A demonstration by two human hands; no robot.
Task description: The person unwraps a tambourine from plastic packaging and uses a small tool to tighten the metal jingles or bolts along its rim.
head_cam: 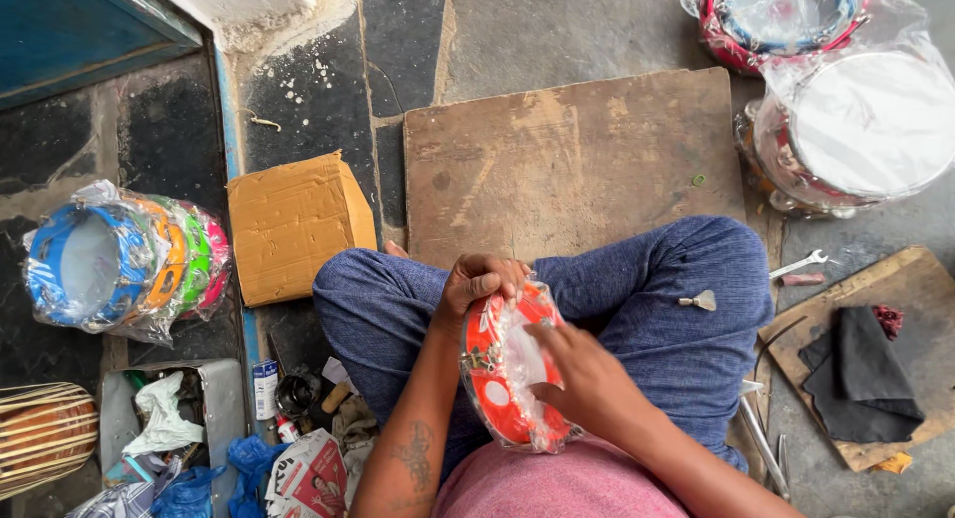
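- Two hands work one tambourine over our lap: the left hand is closed around the top of the red rim, fingers curled over it, and the right hand lies flat against the drumhead side with the fingers spread loosely, pressing rather than gripping.
- We hold it on edge, tilted, between our crossed legs, just above the pink shirt.
- We judge it light and easy for one hand; the rim looks stiff, so that is where to take hold, as the left hand does.
- Its clear wrap is loose, crinkled and glossy, so we expect it to slide under the fingers; a grip should close on the rim through the film, not on the film alone.
- We take the thin white head for the fragile part, best pressed with a flat palm only; the small jingles by the left thumb would rattle and could snag the wrap.
- Ahead of our knees a worn board lies on the stone floor, with a cardboard box to its left.
- Farther left sits a wrapped stack of coloured tambourines; wrapped drums stand at upper right.
- A wrench lies near our right knee, and a black cloth rests on a second board.
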